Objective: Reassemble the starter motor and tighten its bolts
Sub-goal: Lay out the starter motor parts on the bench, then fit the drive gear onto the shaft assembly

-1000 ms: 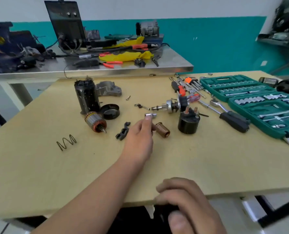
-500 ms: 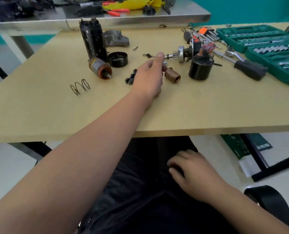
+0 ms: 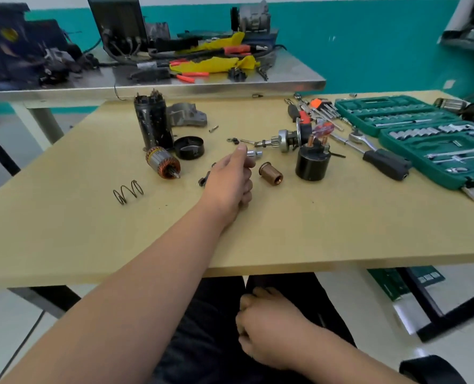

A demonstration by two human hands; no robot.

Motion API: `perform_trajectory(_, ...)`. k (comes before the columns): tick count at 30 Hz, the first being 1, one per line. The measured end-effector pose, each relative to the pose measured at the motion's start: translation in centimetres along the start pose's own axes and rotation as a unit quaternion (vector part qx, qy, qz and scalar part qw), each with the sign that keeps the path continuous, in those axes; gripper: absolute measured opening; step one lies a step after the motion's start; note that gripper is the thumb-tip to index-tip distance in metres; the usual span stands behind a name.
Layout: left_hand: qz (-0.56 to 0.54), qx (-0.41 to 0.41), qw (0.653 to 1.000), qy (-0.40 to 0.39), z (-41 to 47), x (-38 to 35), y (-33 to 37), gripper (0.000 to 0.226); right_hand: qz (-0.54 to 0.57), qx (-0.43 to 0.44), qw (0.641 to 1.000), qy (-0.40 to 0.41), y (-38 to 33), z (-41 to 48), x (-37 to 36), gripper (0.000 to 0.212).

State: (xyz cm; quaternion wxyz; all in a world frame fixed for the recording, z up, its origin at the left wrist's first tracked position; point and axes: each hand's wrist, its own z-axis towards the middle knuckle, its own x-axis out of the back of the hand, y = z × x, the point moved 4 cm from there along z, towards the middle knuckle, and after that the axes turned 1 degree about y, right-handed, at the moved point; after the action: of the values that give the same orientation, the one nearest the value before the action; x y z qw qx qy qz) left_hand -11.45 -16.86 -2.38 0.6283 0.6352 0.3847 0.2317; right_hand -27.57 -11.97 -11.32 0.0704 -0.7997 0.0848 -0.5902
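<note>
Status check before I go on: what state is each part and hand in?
Left hand, reaching forward, fingertip at silver pin, grip unclear.
Right hand, resting in lap, fingers loosely curled.
Motor case, upright.
Rotor, on its side, outside the case.
Black cap, off, open side up.
Spring, loose, lying flat.
Stubby black cylinder, upright, studs up.
Socket case, open.

Starter motor, dismantled on the surface (image 3: 285, 231). The black cylindrical housing (image 3: 153, 120) stands upright. Just in front of it the copper-wound armature (image 3: 162, 164) lies on its side. Just right is a black end cap (image 3: 189, 147), and behind-right the grey nose casting (image 3: 187, 115). Well right are the pinion drive (image 3: 283, 138), the upright black solenoid (image 3: 312, 160) and a copper-coloured sleeve (image 3: 270, 174). Front-left lies a coil spring (image 3: 127, 191).
</note>
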Motion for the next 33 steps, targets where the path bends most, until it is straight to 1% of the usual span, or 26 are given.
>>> perform_trajectory(1,-0.021,0.017,1.000,0.006,0.1,0.1,0.1,0.036,0.095,0.035,0.993,0.057,-0.4,-1.3,2.2,0.023)
perform_trajectory(2,-0.051,0.042,0.998,0.006,0.1,0.2,0.2,0.037,0.183,0.060,0.974,0.117,-0.4,-2.5,4.7,0.018)
perform_trajectory(3,-0.088,0.079,0.993,0.001,0.1,0.2,0.1,0.040,0.236,0.077,0.950,0.192,0.1,-3.6,7.5,0.014)
perform_trajectory(4,-0.128,0.124,0.984,-0.010,-0.1,0.1,0.0,0.043,0.256,0.084,0.920,0.283,1.0,-4.3,10.2,0.010)
perform_trajectory(5,-0.158,0.166,0.973,-0.026,-0.3,-0.1,0.0,0.047,0.246,0.071,0.896,0.363,2.2,-4.5,12.7,0.007)
perform_trajectory(6,-0.171,0.194,0.965,-0.045,-0.5,-0.5,-0.1,0.049,0.223,0.041,0.877,0.423,3.3,-4.0,14.8,0.006)
perform_trajectory(7,-0.170,0.209,0.961,-0.064,-0.7,-0.8,-0.1,0.050,0.193,0.004,0.870,0.453,4.3,-2.9,16.5,0.009)
perform_trajectory(9,-0.167,0.227,0.954,-0.100,-1.1,-1.6,0.1,0.049,0.129,-0.065,0.893,0.426,6.2,-0.1,18.1,0.027)
perform_trajectory(10,-0.180,0.237,0.949,-0.109,-1.0,-2.0,0.4,0.047,0.115,-0.087,0.896,0.421,7.4,0.7,18.4,0.036)
perform_trajectory(11,-0.199,0.246,0.942,-0.109,-0.9,-2.1,0.7,0.045,0.116,-0.106,0.878,0.453,8.8,0.8,18.8,0.041)
perform_trajectory(13,-0.227,0.252,0.936,-0.091,0.0,-2.0,1.4,0.041,0.140,-0.173,0.807,0.547,12.6,-0.4,19.7,0.048)
perform_trajectory(14,-0.201,0.232,0.949,-0.074,0.6,-1.6,1.5,0.039,0.156,-0.227,0.793,0.543,14.6,-0.7,19.9,0.056)
perform_trajectory(15,-0.146,0.198,0.968,-0.055,1.3,-1.2,1.6,0.037,0.165,-0.279,0.808,0.492,16.2,-0.4,19.8,0.068)
perform_trajectory(16,-0.080,0.164,0.983,-0.036,1.9,-0.7,1.7,0.035,0.170,-0.310,0.834,0.423,17.2,0.3,19.5,0.077)
perform_trajectory(17,-0.012,0.134,0.991,-0.021,2.3,-0.4,1.7,0.032,0.172,-0.319,0.858,0.364,17.7,1.1,19.0,0.082)
perform_trajectory(18,0.054,0.109,0.993,-0.012,2.6,0.0,1.7,0.028,0.171,-0.314,0.871,0.338,17.8,1.7,18.5,0.081)
perform_trajectory(19,0.127,0.078,0.989,-0.009,2.9,0.4,1.8,0.025,0.162,-0.309,0.873,0.342,18.0,2.0,18.3,0.077)
perform_trajectory(21,0.292,-0.007,0.956,-0.002,3.0,1.1,1.8,0.021,0.154,-0.305,0.853,0.395,18.6,1.7,18.1,0.065)
perform_trajectory(23,0.394,-0.095,0.914,-0.022,2.5,0.8,1.8,0.018,0.233,-0.307,0.805,0.451,19.5,0.8,17.9,0.051)
perform_trajectory(24,0.431,-0.127,0.892,-0.044,2.1,0.3,1.8,0.023,0.312,-0.294,0.770,0.473,19.9,0.4,17.7,0.042)
perform_trajectory(25,0.471,-0.155,0.866,-0.066,1.7,-0.2,1.7,0.035,0.406,-0.270,0.728,0.483,20.1,0.2,17.4,0.033)
perform_trajectory(27,0.543,-0.202,0.807,-0.112,1.5,-1.4,1.5,0.063,0.572,-0.218,0.638,0.467,19.6,0.3,17.0,0.020)
perform_trajectory(29,0.592,-0.219,0.764,-0.136,1.9,-2.1,1.5,0.070,0.688,-0.186,0.563,0.418,18.7,0.8,16.6,0.014)
perform_trajectory(31,0.613,-0.228,0.743,-0.141,2.2,-2.5,1.6,0.062,0.764,-0.177,0.506,0.358,17.6,1.3,16.2,0.020)
perform_trajectory(32,0.605,-0.238,0.748,-0.136,2.2,-2.4,1.8,0.058,0.789,-0.173,0.485,0.336,17.1,1.4,16.0,0.024)
perform_trajectory(33,0.580,-0.250,0.765,-0.128,2.1,-2.1,1.9,0.056,0.806,-0.171,0.468,0.321,16.7,1.4,15.9,0.028)
